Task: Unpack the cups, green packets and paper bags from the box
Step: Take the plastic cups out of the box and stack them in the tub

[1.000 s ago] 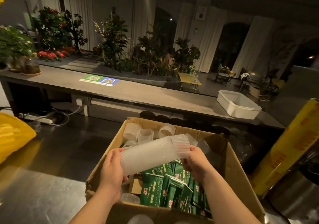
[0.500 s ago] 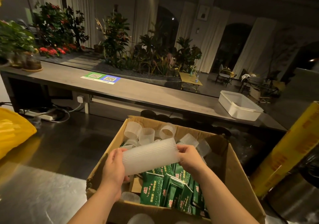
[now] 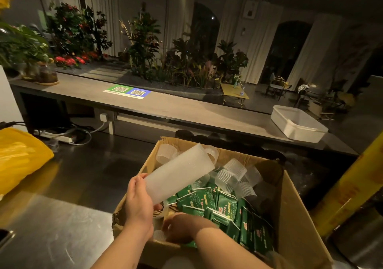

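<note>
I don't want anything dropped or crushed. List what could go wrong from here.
1. The left hand holds the long stack of cups by its lower end alone, tilted over the box; the grip may slip, or the stack may bend apart.
2. The right hand, blurred, reaches into the box's near corner and could crush loose cups or knock the green packets.

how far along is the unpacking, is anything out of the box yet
Barely begun: no cups or packets show on the counter. In hand: the left hand grips a stack of cups above the box, while the right hand reaches into its near corner. Left: loose cups and many green packets inside; paper bags aren't clearly visible.
</note>
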